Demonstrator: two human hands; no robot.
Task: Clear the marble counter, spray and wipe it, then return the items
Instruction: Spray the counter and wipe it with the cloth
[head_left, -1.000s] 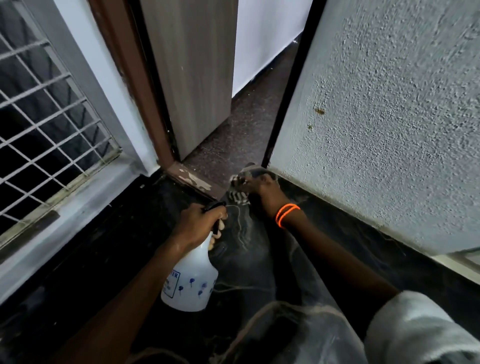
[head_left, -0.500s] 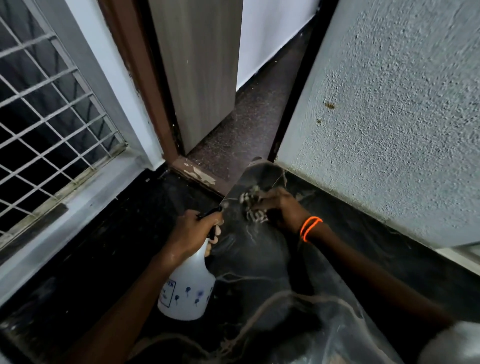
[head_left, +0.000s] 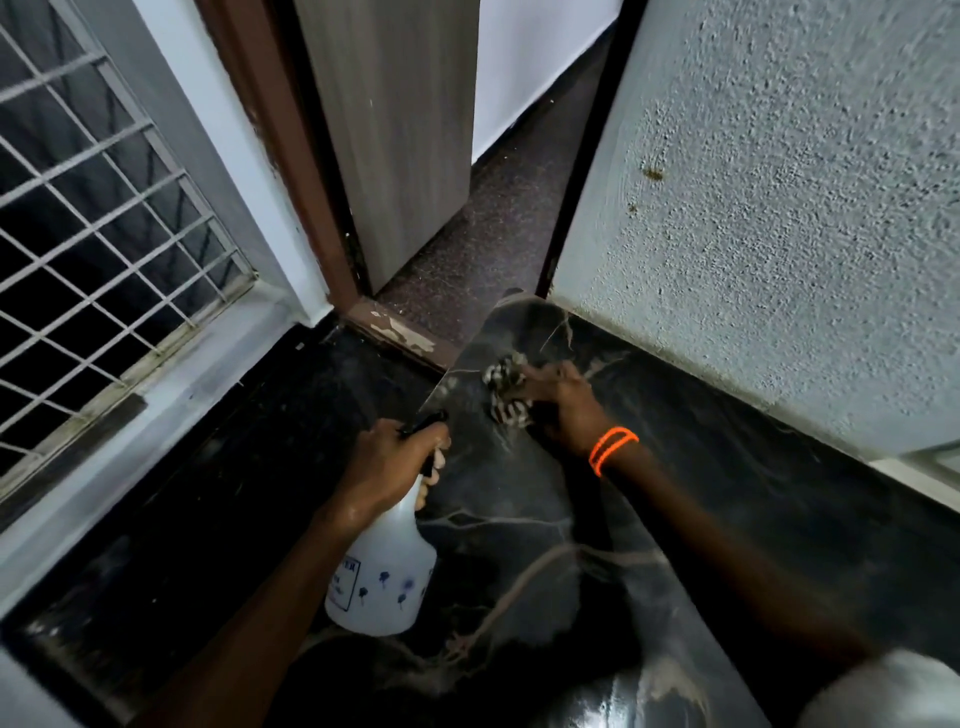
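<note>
A dark marble counter (head_left: 519, 519) with pale veins runs from the bottom of the view to a far end by a doorway. My right hand (head_left: 563, 408), with an orange band at the wrist, grips a striped black-and-white cloth (head_left: 504, 389) and presses it on the marble near that far end. My left hand (head_left: 387, 462) grips the neck and black trigger head of a white spray bottle (head_left: 382, 577), held above the counter's left edge. The cloth is partly hidden under my fingers.
A rough pale wall (head_left: 779, 234) borders the counter on the right. A grey door (head_left: 400, 135) stands ajar beyond the counter's end, with a brown frame (head_left: 280, 150). A barred window (head_left: 93, 218) and its sill lie left. Dark floor (head_left: 208, 493) is below left.
My right hand has drawn the cloth back from the counter's far tip toward me and slightly right. The left hand with the bottle has barely moved.
</note>
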